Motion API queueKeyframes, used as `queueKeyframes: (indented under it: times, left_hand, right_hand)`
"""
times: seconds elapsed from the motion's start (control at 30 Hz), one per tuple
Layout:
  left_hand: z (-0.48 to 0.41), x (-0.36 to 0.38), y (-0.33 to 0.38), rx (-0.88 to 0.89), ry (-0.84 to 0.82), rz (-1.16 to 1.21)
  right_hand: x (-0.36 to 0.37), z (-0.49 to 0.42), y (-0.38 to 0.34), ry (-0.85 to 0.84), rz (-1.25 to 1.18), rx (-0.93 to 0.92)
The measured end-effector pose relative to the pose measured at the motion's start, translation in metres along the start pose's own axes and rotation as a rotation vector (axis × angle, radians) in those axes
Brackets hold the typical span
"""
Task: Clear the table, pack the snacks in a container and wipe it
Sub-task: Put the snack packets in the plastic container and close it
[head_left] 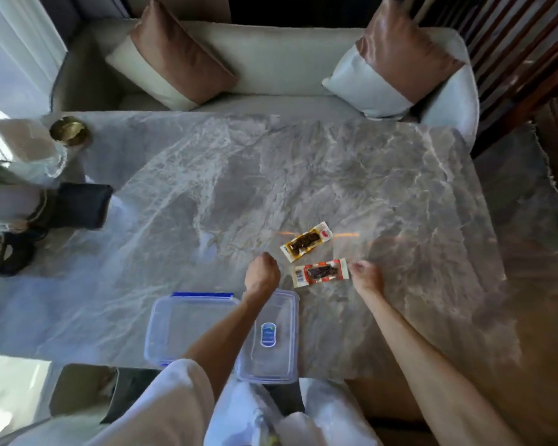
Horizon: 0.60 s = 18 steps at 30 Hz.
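Observation:
Two snack packets lie on the grey marble table (271, 175): a yellow-edged one (306, 241) and, nearer me, a red and white one (321, 272). My left hand (262, 275) hovers just left of the red packet with its fingers curled and nothing in it. At the red packet's right end my right hand (366, 277) has its fingers curled; whether it grips the packet I cannot tell. A clear plastic container (181, 326) with blue clips stands open by the table's near edge. Its clear lid (271, 336) with a blue label lies beside it, under my left forearm.
A brass bowl (70, 130), a dark pouch (84, 206), a plant and other items crowd the table's left end. A cream sofa (271, 62) with two cushions runs along the far side. Wooden slats stand at the right.

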<state>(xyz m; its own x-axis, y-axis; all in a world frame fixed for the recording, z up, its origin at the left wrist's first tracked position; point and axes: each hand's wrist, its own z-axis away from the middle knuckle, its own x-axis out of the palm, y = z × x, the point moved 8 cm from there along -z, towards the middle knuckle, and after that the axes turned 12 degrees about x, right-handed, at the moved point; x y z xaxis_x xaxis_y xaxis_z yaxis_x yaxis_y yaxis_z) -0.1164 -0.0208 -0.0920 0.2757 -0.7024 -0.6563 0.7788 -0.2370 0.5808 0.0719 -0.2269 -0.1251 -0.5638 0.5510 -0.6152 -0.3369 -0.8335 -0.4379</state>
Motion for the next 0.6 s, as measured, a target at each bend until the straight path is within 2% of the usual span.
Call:
queueKeyframes:
  times: [0.17, 0.27, 0.43, 0.6]
  left_hand:
    - [-0.015, 0.056, 0.0, -0.166, -0.066, 0.065]
    - [-0.017, 0.074, -0.002, -0.211, -0.027, 0.111]
    - [-0.009, 0.082, 0.0, -0.249, 0.015, 0.179]
    - [-0.012, 0.056, 0.005, -0.282, 0.147, 0.325]
  right_hand:
    - [0.015, -0.036, 0.003, -0.107, -0.007, 0.027]
    - [0.021, -0.043, 0.012, -0.133, -0.004, 0.058]
    - [0.025, -0.046, 0.022, -0.203, -0.051, 0.112]
    - [0.018, -0.049, -0.017, -0.258, -0.148, 0.019]
